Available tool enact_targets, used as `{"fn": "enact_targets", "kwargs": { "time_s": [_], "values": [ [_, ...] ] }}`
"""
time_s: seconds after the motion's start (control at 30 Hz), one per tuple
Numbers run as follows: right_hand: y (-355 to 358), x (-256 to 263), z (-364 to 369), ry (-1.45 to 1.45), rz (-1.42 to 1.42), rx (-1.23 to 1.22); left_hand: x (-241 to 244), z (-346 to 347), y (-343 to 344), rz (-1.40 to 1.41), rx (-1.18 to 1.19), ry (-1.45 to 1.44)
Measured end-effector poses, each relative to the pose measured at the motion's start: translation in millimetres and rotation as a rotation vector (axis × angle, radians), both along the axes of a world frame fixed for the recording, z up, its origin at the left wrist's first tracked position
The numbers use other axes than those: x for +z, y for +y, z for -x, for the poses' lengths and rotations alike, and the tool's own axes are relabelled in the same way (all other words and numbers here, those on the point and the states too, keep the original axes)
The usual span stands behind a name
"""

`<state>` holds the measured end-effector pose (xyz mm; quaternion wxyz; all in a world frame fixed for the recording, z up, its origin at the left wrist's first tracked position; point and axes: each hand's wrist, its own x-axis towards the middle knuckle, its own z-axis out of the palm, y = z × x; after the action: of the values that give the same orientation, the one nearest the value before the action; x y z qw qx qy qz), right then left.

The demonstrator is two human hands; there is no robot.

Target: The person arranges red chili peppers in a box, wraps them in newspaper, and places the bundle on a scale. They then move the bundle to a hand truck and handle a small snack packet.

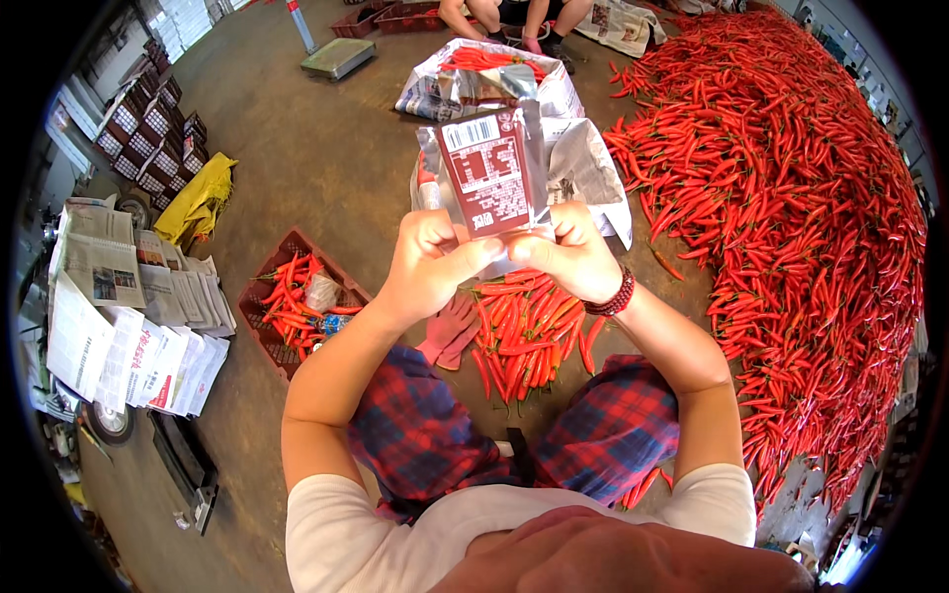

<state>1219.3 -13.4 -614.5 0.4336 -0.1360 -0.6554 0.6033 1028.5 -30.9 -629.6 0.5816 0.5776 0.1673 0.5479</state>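
Both my hands grip the lower edge of a foil food packet [487, 174], whose brown back panel bears a barcode and small print. My left hand [437, 259] pinches its lower left corner with the thumb on top; my right hand [571, 248] does the same on the right, a dark red beaded bracelet [614, 295] on that wrist. Below the packet, a small heap of red chili peppers [530, 341] lies on the floor between my knees. A pair of pink work gloves [451, 333] rests at the heap's left side. Behind the packet stands a newspaper-lined bag [589, 167], partly hidden.
A huge mound of red chilies [786, 185] covers the right. At left are a plastic crate [259, 326] with chilies and a bottle, stacked newspapers [141, 304], and a yellow sack [194, 200]. Ahead sit a filled bag [556, 93], a platform scale [338, 59] and a crouching person [511, 18].
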Motion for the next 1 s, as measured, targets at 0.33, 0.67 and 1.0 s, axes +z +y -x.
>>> {"fn": "enact_targets", "kwargs": {
  "time_s": [0.33, 0.67, 1.0],
  "values": [
    [-3.2, -0.2, -3.6, 0.004, -0.018, -0.097, -6.5, -1.9, -2.6, -0.129, 0.228, 0.174],
    [-19.3, -4.2, 3.3, 0.044, 0.102, -0.011, 12.9, 4.1, -23.4, -0.193, 0.073, 0.149],
    [23.1, -18.1, -3.0, -0.475, -0.764, -0.679, -21.4, -7.2, 30.7, -0.059, 0.208, 0.284]
  ]
}}
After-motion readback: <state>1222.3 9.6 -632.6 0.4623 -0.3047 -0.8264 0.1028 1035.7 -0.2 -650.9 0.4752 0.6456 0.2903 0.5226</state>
